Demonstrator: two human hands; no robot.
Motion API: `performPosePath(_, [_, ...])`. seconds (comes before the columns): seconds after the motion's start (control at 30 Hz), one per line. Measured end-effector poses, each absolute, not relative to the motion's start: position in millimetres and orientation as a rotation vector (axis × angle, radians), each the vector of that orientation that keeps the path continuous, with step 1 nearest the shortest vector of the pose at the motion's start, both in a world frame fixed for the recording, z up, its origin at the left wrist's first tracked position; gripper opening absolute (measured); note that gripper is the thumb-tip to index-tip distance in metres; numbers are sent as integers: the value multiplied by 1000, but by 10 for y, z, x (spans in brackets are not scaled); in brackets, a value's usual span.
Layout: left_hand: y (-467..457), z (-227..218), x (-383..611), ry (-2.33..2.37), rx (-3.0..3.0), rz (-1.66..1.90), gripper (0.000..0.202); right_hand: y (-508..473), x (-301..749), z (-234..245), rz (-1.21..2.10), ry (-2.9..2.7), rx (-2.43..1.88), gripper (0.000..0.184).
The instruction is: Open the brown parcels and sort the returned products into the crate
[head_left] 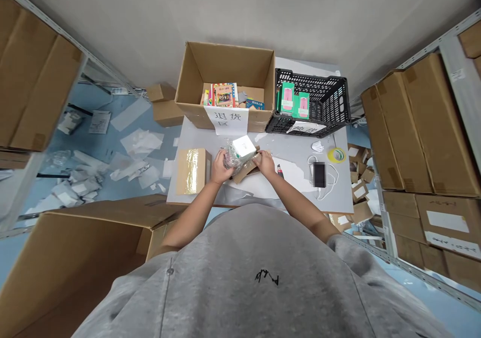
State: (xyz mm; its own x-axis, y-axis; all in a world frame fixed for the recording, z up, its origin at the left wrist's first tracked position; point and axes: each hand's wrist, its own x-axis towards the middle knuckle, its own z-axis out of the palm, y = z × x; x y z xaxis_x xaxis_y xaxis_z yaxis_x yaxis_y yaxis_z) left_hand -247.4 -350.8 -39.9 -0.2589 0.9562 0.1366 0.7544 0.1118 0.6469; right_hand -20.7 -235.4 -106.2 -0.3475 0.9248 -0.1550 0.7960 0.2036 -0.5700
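Starting at the far left, a big open cardboard box sits low by the person's side, with crumpled paper scraps strewn over the blue floor beyond it. On the tabletop, a taped carton lies just beside the left hand. That hand has a narrow, curled grip around a clear plastic bundle, pressed up against a small white box. The box sits tilted, one corner pointing away from the person.

Under it runs a brown cardboard strip, its long axis angling from near-left to far-right. The right hand comes in on top, fingers closed down over the strip's far end, a fairly narrow grip as well. Both hands are working close together at the middle of the tabletop, and that's the sound way to do it: wrists low, the bundle braced between them so the slippery plastic can't skate off.

Behind them, an open carton holds books, then a black plastic crate with green boxes. Further right are a marker, a phone and a yellow tape roll, with stacked cartons on the shelf.
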Motion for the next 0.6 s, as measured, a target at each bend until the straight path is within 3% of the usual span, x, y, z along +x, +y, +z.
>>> performPosePath(0.27, [-3480,-384,-2444,1958,1605,1142,52,-2457,-223,-976,606,-2486,-1710,50])
performPosePath(0.4, [-3432,-370,-2449,1934,1511,1281,48,-2461,-290,-919,677,-2576,-1778,33])
performPosePath(0.53, [-3419,-310,-2459,1906,1550,1257,51,-2458,-297,-794,664,-2551,-1703,49])
performPosePath(0.6, [-3423,-288,-2459,1886,1592,1226,53,-2441,-275,-684,683,-2396,-1631,49])
